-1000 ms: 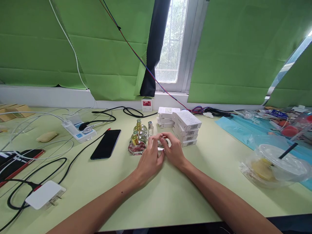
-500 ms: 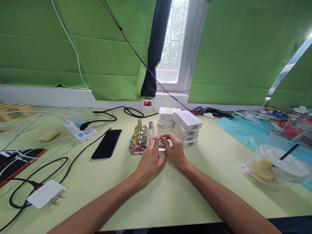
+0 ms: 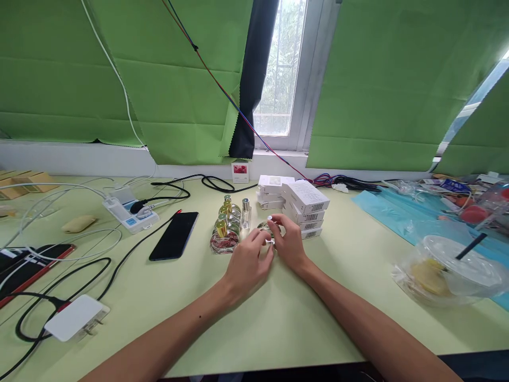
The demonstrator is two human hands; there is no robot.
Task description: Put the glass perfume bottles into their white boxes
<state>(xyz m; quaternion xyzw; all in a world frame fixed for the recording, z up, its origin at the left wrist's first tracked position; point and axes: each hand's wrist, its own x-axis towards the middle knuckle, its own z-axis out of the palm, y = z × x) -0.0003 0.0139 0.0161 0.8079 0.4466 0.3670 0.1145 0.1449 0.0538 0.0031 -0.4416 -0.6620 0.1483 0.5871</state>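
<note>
A small glass perfume bottle (image 3: pixel 263 226) is between my hands on the table, its body partly covered by my fingers. My left hand (image 3: pixel 247 261) is closed on its near left side with curled fingers. Thumb and fingers of my right hand (image 3: pixel 289 240) pinch at the bottle's top, where a small pale tip (image 3: pixel 270 217) shows; whether that is a cap or a spray head I cannot make out. Just left stand several round perfume bottles (image 3: pixel 225 241) with gold caps in a row, and a slim clear bottle (image 3: pixel 246 215) with a silver cap.
White boxes (image 3: pixel 306 197) are stacked behind my right hand. To the left lie a black phone (image 3: pixel 174 236), a power strip (image 3: pixel 131 209) with cables and a white charger (image 3: pixel 77 317). At right sit a lidded plastic cup (image 3: pixel 449 270) and blue plastic sheeting (image 3: pixel 392 212).
My left fingers have lowered from the bottle's top to its near side, uncovering part of the glass. My right fingers have risen slightly and stay at the top.
</note>
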